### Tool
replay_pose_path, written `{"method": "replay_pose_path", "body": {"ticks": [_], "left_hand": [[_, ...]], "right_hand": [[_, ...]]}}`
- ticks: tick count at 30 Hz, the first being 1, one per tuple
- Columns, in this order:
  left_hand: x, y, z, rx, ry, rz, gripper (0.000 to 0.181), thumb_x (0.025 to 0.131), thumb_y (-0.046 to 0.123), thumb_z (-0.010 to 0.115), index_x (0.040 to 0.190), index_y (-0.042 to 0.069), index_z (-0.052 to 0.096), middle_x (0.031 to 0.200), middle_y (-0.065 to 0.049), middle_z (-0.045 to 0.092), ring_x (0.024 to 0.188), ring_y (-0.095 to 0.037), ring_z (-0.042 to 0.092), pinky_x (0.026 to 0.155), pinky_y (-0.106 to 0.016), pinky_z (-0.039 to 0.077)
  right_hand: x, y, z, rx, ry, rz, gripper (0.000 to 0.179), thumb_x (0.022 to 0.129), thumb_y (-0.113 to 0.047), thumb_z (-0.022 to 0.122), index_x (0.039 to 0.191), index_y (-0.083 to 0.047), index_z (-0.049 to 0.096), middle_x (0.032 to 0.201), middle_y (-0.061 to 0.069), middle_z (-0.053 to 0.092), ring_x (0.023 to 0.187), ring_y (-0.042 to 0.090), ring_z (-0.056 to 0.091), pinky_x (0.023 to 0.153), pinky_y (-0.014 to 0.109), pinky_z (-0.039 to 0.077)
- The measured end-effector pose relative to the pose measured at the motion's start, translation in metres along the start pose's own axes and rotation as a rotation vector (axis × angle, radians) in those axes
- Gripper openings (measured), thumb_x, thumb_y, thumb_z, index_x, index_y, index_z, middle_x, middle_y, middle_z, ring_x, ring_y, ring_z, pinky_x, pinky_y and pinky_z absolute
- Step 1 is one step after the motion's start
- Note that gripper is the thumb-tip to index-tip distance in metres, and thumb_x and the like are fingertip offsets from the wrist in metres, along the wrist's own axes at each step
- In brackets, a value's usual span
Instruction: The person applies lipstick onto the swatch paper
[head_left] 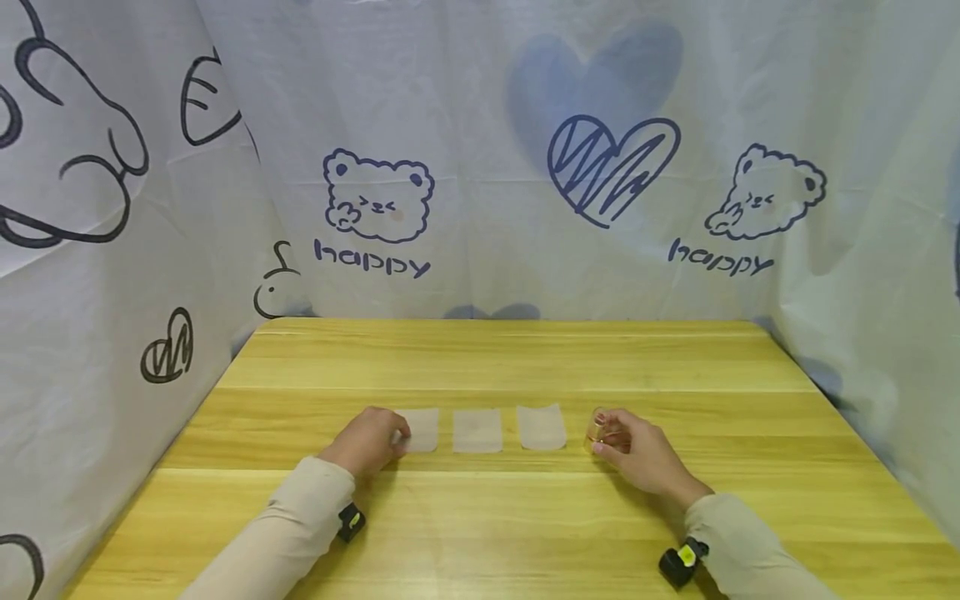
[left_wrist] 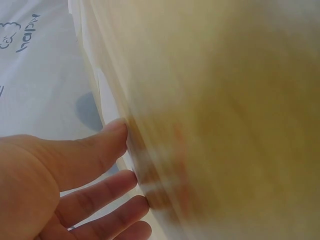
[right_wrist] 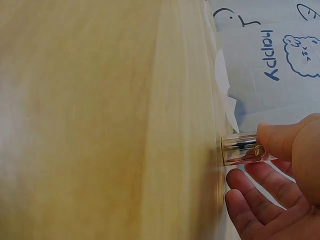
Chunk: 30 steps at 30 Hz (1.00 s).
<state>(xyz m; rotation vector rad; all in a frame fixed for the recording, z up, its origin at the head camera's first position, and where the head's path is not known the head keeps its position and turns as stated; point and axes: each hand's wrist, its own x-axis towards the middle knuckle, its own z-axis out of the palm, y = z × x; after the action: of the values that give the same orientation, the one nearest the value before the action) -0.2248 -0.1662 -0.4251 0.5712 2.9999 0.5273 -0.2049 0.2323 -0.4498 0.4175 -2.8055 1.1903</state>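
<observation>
Right hand pinches clear container right of middle paper, likely light, slippery, grip sides; left hand left of middle paper, thumb apart from fingers

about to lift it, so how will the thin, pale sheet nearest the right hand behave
The thin, pale, square sheet would probably flop, as its edges curl. It should be light, looking paper-thin. It may slide if pushed: the yellow wooden tabletop looks smooth.

Printed white cloth hangs behind a wood-grain tabletop — two bear drawings above "happy" lettering, a scribbled heart between them.
</observation>
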Motion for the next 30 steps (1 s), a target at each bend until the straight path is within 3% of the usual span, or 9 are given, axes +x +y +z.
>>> {"method": "replay_pose_path", "body": {"ticks": [7,14,30], "left_hand": [[0.0005,-0.0005,-0.0009,0.005,0.001,0.001,0.014,0.081,0.004,0.077,0.094,0.005,0.074,0.1,-0.012,0.07,0.099,-0.031,0.064,0.087,-0.044,0.051],[-0.0017,-0.0003,0.0024,0.015,-0.04,-0.03,0.015,0.083,0.007,0.077,0.097,0.007,0.074,0.103,-0.011,0.069,0.101,-0.031,0.064,0.086,-0.044,0.051],[-0.0004,0.0003,-0.0018,0.03,-0.017,-0.004,0.015,0.081,0.006,0.078,0.095,0.006,0.073,0.101,-0.012,0.07,0.099,-0.031,0.064,0.087,-0.044,0.051]], "right_hand": [[0.0004,-0.0008,-0.0003,0.001,0.002,-0.011,0.031,0.09,-0.009,0.07,0.118,0.0,0.06,0.101,0.006,0.066,0.094,0.024,0.066,0.081,0.039,0.054],[0.0017,0.0004,0.0011,-0.002,0.002,-0.027,0.026,0.089,-0.007,0.071,0.113,-0.001,0.061,0.096,0.003,0.066,0.091,0.02,0.066,0.078,0.035,0.054],[0.0049,-0.0022,-0.0015,-0.031,0.029,-0.048,0.026,0.088,-0.01,0.072,0.111,-0.002,0.063,0.092,0.001,0.067,0.086,0.017,0.065,0.076,0.035,0.054]]}}
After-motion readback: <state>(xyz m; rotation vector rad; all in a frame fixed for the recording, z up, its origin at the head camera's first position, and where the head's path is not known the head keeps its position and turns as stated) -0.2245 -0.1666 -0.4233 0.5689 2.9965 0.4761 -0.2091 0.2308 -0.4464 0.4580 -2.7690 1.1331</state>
